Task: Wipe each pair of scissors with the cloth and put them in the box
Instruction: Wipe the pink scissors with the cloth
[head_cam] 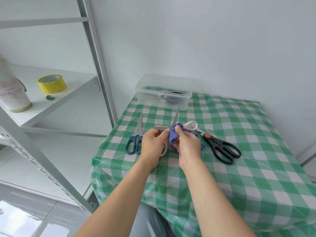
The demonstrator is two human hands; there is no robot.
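My left hand (152, 144) holds a pair of pink-handled scissors (191, 125) above the table, blades spread open, one pointing left and one toward the box. My right hand (187, 144) presses a blue cloth (172, 135) against the scissors where the blades cross. Blue-handled scissors (134, 142) lie shut on the tablecloth just left of my left hand. Black-handled scissors with a red pivot (222, 147) lie to the right of my right hand. A clear plastic box (163, 91) stands at the table's far edge with a dark pair of scissors inside.
The table wears a green-and-white checked cloth (248, 142) and stands in a wall corner. A white metal shelf (51, 100) to the left carries a yellow tape roll (51, 83) and a white bottle (12, 89).
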